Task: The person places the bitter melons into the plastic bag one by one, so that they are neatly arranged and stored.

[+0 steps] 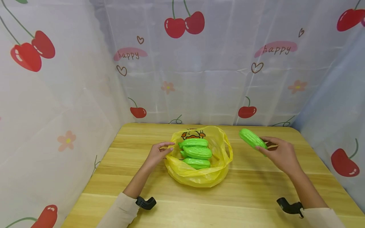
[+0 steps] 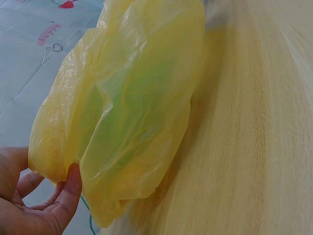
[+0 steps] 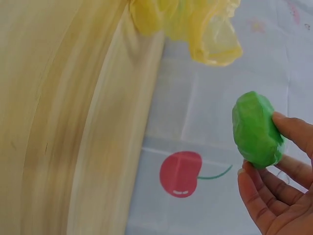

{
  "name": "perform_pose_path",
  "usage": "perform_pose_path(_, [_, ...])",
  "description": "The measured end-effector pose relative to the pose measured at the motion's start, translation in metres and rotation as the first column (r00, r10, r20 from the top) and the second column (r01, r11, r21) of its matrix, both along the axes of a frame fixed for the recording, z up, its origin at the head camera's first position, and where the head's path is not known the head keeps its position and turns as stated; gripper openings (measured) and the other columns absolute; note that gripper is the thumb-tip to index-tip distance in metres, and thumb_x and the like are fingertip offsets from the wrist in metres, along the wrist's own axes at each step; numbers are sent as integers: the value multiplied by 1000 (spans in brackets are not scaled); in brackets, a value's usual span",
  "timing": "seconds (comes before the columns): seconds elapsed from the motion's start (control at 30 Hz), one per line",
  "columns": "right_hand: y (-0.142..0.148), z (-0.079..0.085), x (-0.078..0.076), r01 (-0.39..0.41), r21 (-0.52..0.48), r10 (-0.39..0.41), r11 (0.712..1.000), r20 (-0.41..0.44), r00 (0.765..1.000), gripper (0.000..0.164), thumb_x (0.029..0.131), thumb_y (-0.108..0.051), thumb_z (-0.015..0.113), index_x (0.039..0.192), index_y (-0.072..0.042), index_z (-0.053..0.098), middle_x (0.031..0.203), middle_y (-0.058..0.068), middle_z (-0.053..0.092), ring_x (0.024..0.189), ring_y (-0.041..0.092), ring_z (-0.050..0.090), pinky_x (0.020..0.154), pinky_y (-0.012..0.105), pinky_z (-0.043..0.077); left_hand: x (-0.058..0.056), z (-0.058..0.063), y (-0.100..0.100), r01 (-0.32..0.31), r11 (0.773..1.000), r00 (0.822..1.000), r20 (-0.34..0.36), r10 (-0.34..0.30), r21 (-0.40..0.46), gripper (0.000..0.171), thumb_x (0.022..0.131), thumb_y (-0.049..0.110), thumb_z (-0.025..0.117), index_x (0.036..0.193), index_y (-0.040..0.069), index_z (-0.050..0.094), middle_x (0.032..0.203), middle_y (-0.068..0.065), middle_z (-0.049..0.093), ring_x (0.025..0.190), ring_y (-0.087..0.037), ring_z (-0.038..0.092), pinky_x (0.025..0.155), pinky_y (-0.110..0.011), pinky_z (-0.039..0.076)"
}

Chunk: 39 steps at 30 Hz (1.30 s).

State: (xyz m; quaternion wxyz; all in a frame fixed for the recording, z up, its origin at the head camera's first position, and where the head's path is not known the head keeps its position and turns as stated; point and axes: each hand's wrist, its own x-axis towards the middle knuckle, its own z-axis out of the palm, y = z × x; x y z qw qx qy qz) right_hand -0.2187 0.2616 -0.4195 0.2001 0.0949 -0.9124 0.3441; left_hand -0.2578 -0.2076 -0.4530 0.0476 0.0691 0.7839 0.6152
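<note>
A yellow plastic bag [image 1: 199, 179] stands with its mouth spread wide, a cartoon face printed inside its far wall. Several bright green, bumpy toy bitter melons [image 1: 197, 152] lie in it, showing only as a green tint through the plastic in the left wrist view. At the bag's left rim, my left hand [image 1: 158, 154] pinches the plastic between thumb and fingers. My right hand [image 1: 280, 155] holds another green bitter melon [image 1: 252, 138] by its near end, above the table to the right of the bag. In the right wrist view, the thumb and fingertips grip that bitter melon [image 3: 257, 129].
Beneath everything is a light wooden table [image 1: 245, 202]. Whitish curtains [image 1: 216, 85] printed with cherries, hearts and "happy" hang behind the table and at both sides. A loose handle loop [image 1: 229, 148] of the bag sticks up on its right side.
</note>
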Motion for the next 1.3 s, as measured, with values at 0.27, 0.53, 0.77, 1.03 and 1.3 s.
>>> perform_pose_path(0.27, [-19, 9, 11, -12, -14, 12, 1000, -15, 1000, 43, 87, -21, 83, 124, -1, 72, 102, 21, 72, 77, 23, 73, 58, 19, 54, 1, 1, -1, 7, 1000, 1000, -3, -7, -11, 33, 99, 13, 67, 130, 1, 68, 146, -18, 53, 88, -21, 61, 69, -33, 51])
perform_pose_path(0.53, [-38, 10, 14, -26, -27, 25, 999, -32, 999, 40, 86, -18, 84, 120, -2, 73, 103, 20, 74, 77, 29, 73, 59, 20, 54, 1, 3, -1, 10, 1000, 1000, -3, -10, -10, 33, 100, 12, 66, 130, 0, 68, 144, -18, 54, 87, -21, 61, 68, -31, 50])
perform_pose_path(0.77, [-53, 6, 13, -54, -26, 53, 998, -55, 997, 39, 85, -16, 84, 120, -2, 73, 106, 18, 74, 79, 28, 71, 63, 18, 54, 1, 3, -2, 18, 1000, 1000, -2, -18, -6, 34, 100, 13, 66, 131, 0, 67, 146, -18, 53, 92, -25, 62, 69, -31, 51])
perform_pose_path(1.03, [-72, 8, 14, -74, -70, 70, 995, -54, 996, 38, 84, -15, 85, 118, -3, 75, 104, 16, 74, 78, 26, 71, 64, 18, 54, 0, 1, -1, 16, 1000, 1000, -2, -16, -3, 34, 99, 12, 67, 131, 0, 67, 145, -19, 53, 89, -23, 61, 69, -31, 51])
perform_pose_path(1.3, [-89, 9, 13, -57, -81, 55, 995, -28, 998, 38, 85, -20, 85, 118, -3, 75, 98, 14, 74, 76, 23, 71, 62, 22, 55, -3, -1, -3, 21, 1000, 1000, -11, -21, -4, 34, 99, 13, 67, 130, 0, 67, 144, -19, 54, 94, -27, 64, 71, -34, 53])
